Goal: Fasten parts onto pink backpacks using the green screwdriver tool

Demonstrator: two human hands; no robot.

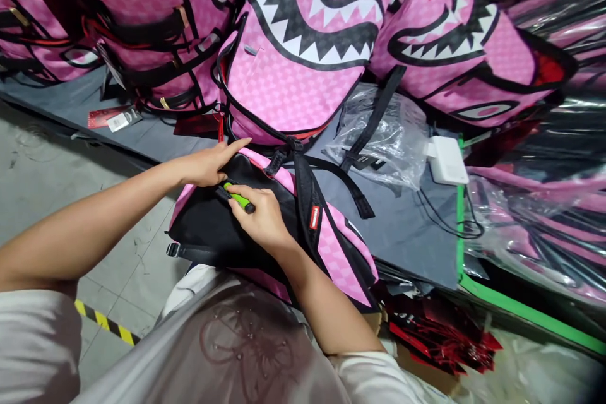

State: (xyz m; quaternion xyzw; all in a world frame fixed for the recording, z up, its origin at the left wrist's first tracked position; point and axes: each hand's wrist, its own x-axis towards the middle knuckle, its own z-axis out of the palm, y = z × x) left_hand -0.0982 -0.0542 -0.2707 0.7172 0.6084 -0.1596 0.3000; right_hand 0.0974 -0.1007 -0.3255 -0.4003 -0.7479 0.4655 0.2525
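Observation:
A pink and black backpack point(203, 221) lies in front of me at the table's near edge, its black panel and a shoulder strap point(310, 202) facing up. My right hand point(262, 214) is wrapped round a small tool with a bright green handle point(239, 197) and a black end. The tool's other end points at the black panel beside my left thumb; its tip is hidden. My left hand point(206, 165) grips the backpack's upper left part, index finger stretched along it, the other fingers mostly hidden. Just beyond stands another pink backpack point(293, 88) with a shark-mouth print.
More pink backpacks point(151, 25) line the table's far side. Clear plastic wrap point(392, 132) and a white box point(447, 160) with a black cable lie to the right. Tags point(116, 118) rest at left. A green table edge point(534, 312) and red tags point(440, 334) are lower right.

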